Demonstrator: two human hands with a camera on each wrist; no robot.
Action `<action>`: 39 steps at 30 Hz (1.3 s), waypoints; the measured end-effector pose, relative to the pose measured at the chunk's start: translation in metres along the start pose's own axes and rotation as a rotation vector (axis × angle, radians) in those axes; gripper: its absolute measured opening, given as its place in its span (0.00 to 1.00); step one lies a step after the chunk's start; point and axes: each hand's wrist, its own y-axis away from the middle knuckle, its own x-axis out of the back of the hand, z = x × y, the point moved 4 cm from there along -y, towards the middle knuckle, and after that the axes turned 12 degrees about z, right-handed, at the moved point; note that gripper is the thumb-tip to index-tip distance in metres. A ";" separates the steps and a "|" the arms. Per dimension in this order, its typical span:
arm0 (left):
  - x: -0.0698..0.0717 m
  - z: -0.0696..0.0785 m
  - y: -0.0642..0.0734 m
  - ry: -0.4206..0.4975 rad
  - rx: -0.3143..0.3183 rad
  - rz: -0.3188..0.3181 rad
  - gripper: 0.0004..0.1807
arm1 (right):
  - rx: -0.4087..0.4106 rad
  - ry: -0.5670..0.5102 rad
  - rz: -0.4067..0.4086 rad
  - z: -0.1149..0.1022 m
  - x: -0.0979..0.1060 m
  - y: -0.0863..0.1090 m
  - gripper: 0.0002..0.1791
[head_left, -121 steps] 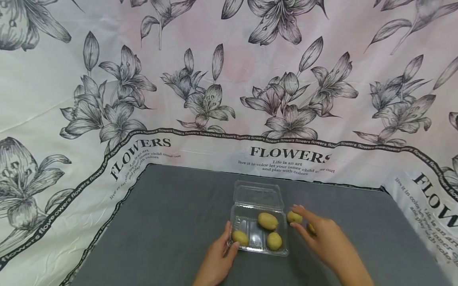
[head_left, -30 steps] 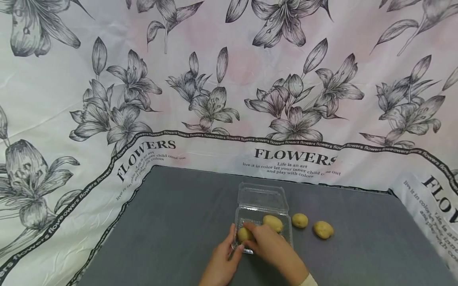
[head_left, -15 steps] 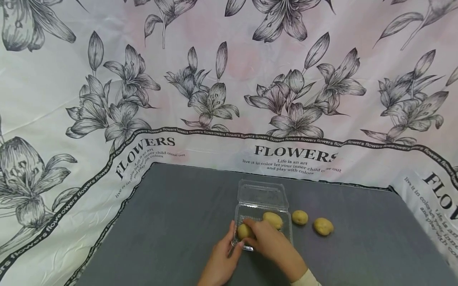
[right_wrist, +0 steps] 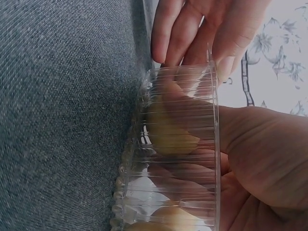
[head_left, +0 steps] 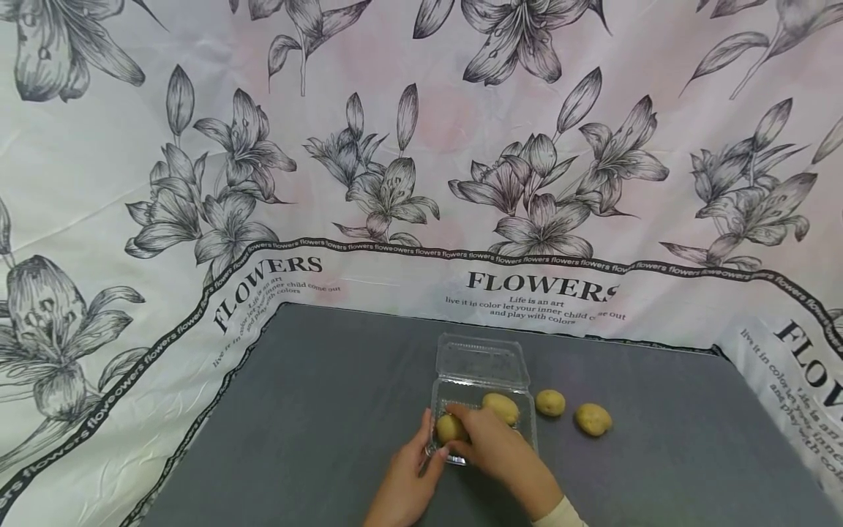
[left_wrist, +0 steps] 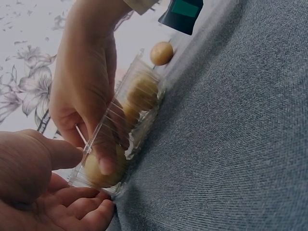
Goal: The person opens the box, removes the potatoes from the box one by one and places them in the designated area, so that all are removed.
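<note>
A clear plastic clamshell container (head_left: pixel 454 393) lies with its lid (head_left: pixel 482 362) folded back. My left hand (head_left: pixel 407 472) holds its front left corner, thumb at the rim and fingers outside the wall. Reaching in from the right, my right hand (head_left: pixel 497 446) grips a potato (head_left: pixel 451 429) in that corner; through the ribbed wall in the right wrist view, thumb and fingers surround this potato (right_wrist: pixel 166 132). Another potato (head_left: pixel 500 407) sits at the back right of the container. A third potato (left_wrist: pixel 130 115) shows in the left wrist view; the right hand covers it in the head view.
Two potatoes lie on the grey tabletop (head_left: pixel 329 410) right of the container, a smaller one (head_left: pixel 550 402) nearer and a larger one (head_left: pixel 594 419) farther out. A flower-printed cloth (head_left: pixel 382 278) rises along the table's back and left edges.
Four seconds ago my right hand was beside the small potato outside the container; now it grips the front left potato inside. Over the last second both hands stay nearly still.
</note>
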 end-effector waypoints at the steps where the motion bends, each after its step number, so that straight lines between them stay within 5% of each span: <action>1: 0.000 0.000 0.000 0.004 0.000 0.000 0.39 | -0.003 0.003 0.004 0.000 0.000 0.000 0.30; 12: -0.001 -0.001 0.001 0.018 0.033 -0.012 0.40 | 0.056 -0.042 0.047 -0.001 0.000 0.001 0.24; 28: -0.003 -0.001 0.002 0.041 0.091 -0.024 0.40 | 0.101 -0.046 0.082 -0.001 0.005 0.005 0.29; 39: -0.004 0.000 0.001 0.023 0.080 0.003 0.39 | 0.119 -0.075 0.179 0.002 0.021 0.012 0.31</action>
